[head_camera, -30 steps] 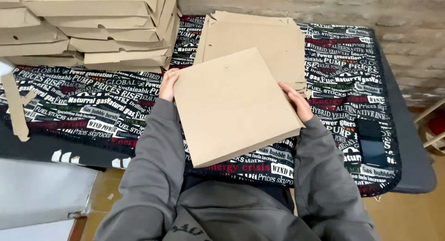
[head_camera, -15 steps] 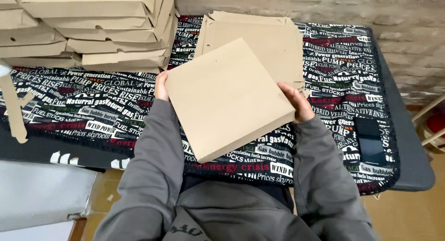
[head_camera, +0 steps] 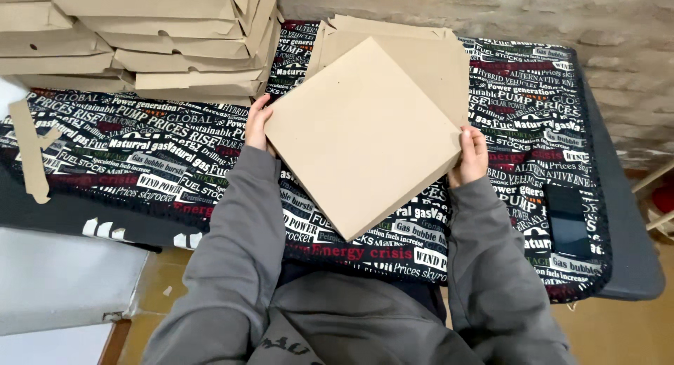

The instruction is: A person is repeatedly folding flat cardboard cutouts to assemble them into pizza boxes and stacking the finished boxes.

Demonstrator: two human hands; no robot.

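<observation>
I hold a flat square brown cardboard box (head_camera: 361,137) turned like a diamond above the table. My left hand (head_camera: 257,123) grips its left corner and my right hand (head_camera: 472,155) grips its right edge. Behind the box lies a stack of flat unfolded cardboard blanks (head_camera: 435,56). Grey sleeves cover both my arms.
A pile of folded cardboard boxes (head_camera: 140,42) stands at the back left. The table wears a black cloth printed with words (head_camera: 140,161). A dark phone (head_camera: 567,221) lies near the right edge. A cardboard scrap (head_camera: 28,151) hangs at the left. A stone wall (head_camera: 562,14) is behind.
The box has turned further and moved a little up and away from me, with both hands shifting along with it. Nothing else on the table moved.
</observation>
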